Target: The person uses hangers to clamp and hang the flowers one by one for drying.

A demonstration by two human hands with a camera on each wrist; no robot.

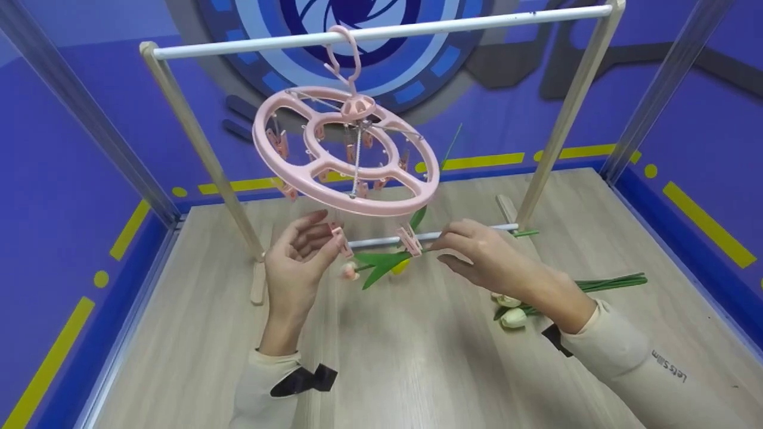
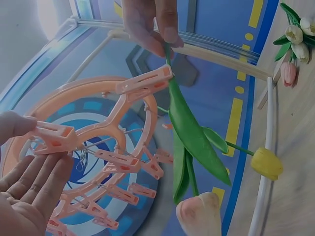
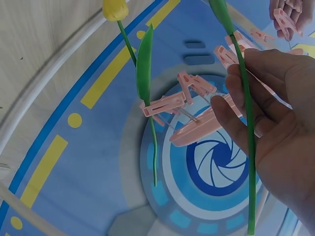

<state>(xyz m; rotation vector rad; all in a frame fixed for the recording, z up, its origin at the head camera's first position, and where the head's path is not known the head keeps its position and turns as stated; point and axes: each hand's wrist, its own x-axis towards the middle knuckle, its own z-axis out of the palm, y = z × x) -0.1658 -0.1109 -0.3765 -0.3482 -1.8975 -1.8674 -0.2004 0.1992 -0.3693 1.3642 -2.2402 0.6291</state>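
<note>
A round pink clip hanger [image 1: 381,208] hangs by its hook, with small clothespins dangling below its rings. My left hand [image 1: 295,259] pinches one pink clothespin [image 1: 341,241] between thumb and fingers. My right hand [image 1: 486,256] holds the green stem of a pale pink tulip [image 2: 199,214], close beside a second clothespin [image 1: 410,239]. That clothespin lies against the stem; whether it clamps it, I cannot tell. The tulip's flower end points left in the head view. Farther back, a yellow tulip [image 3: 115,10] hangs from another clothespin [image 3: 165,104].
A white rail [image 1: 256,44] on wooden posts [image 1: 563,113] carries the hanger, and a lower white bar [image 1: 381,241] runs near the tabletop. White tulips [image 1: 512,319] lie on the table at the right, their stems beneath my right forearm. Blue printed panels enclose the back and sides.
</note>
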